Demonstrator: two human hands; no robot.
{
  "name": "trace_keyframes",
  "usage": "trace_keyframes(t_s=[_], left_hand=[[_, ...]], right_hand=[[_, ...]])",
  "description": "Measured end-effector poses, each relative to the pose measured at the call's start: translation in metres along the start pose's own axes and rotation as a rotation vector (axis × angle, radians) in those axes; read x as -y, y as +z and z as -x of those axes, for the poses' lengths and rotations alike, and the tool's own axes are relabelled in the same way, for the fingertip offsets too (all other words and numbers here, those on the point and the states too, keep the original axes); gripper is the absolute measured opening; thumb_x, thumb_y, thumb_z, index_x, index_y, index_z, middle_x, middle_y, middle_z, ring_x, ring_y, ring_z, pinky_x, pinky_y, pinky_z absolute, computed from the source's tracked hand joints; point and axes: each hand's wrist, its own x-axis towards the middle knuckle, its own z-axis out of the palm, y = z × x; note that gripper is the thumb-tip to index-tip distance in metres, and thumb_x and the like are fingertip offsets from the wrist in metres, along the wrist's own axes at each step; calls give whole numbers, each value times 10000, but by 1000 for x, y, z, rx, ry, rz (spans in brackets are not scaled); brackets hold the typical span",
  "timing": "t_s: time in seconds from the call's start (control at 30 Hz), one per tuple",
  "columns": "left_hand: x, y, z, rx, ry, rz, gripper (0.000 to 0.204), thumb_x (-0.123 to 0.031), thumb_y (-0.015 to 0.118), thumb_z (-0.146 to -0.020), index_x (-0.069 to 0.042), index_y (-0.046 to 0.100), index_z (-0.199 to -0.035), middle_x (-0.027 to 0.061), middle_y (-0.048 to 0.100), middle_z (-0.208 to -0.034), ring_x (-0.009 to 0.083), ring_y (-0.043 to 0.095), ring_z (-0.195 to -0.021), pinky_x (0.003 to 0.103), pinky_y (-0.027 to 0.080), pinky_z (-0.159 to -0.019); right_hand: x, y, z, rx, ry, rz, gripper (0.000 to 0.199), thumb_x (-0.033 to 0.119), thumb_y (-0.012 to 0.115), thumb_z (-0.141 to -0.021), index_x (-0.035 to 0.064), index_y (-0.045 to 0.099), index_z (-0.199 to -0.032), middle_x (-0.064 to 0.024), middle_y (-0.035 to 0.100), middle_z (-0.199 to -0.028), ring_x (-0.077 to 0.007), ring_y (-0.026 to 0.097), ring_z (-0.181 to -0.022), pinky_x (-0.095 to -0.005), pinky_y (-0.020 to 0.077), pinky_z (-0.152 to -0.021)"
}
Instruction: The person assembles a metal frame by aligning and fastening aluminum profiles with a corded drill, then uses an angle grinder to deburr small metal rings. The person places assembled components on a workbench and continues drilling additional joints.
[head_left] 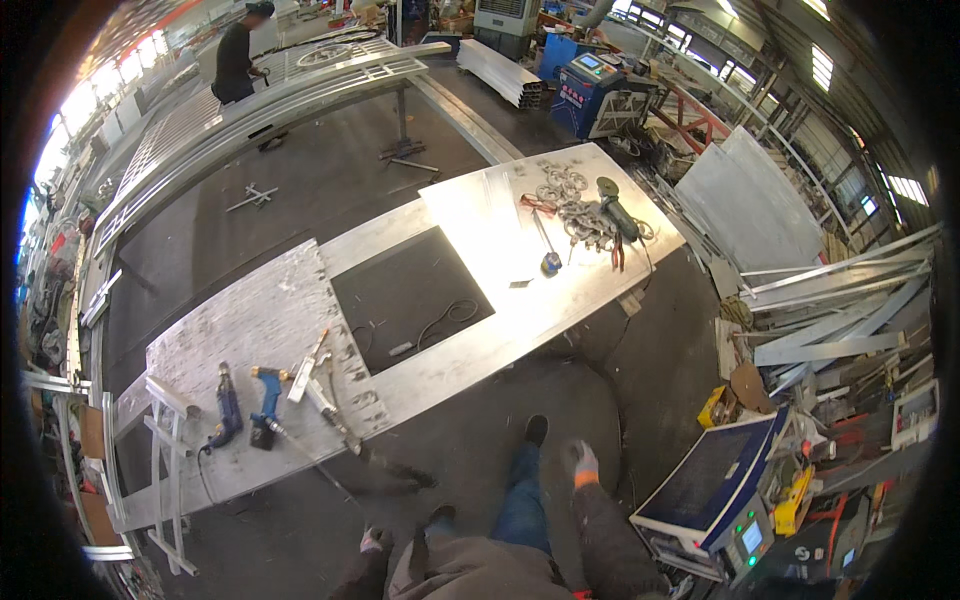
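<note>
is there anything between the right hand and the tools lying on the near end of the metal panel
Nothing visible. The gloved right hand hangs beside the leg, over open floor. Between it and the blue-handled tool on the metal panel lies only bare floor and a thin hose.

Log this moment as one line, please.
left hand gloved, empty, by hip | right hand gloved, empty, hanging free | metal panel ahead, untouched | blue drill on it

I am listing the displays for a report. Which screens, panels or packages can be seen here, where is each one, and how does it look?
White and blue box-shaped machine, floor at lower right: sloped front panel with a small lit bluish screen.
Blue box-shaped machine, far top centre beyond the long metal worktable: pale control panel with a small screen.
Yellow box-like item, on the floor right of the table: too small to describe further.
</note>
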Motion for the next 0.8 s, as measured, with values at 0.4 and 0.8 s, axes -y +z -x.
trace_keyframes(t_s=[0.4, 0.8], left_hand=[[-229, 213, 67, -342, -65, 258, 228, -256, 649, -954, -32, 686, -974, 73, 661, -781, 177, 607, -721, 348, 508, -660], [-518, 256, 21, -416, 102, 425, 184, -93, 618, -941, -23, 665, -1105, 89, 670, -947, 181, 631, -857, 317, 527, -761]], right_hand=[[220, 13, -610, 138, -393, 513, 453, 335, 623, -888, 225, 598, -1328, -115, 387, -1544, -397, 479, -1275, -461, 427, -1057], [222, 57, -772, 340, -316, 365, 376, 214, 405, -1024, 141, 521, -1375, -171, 491, -1431, -416, 539, -1191, -504, 482, -963]])
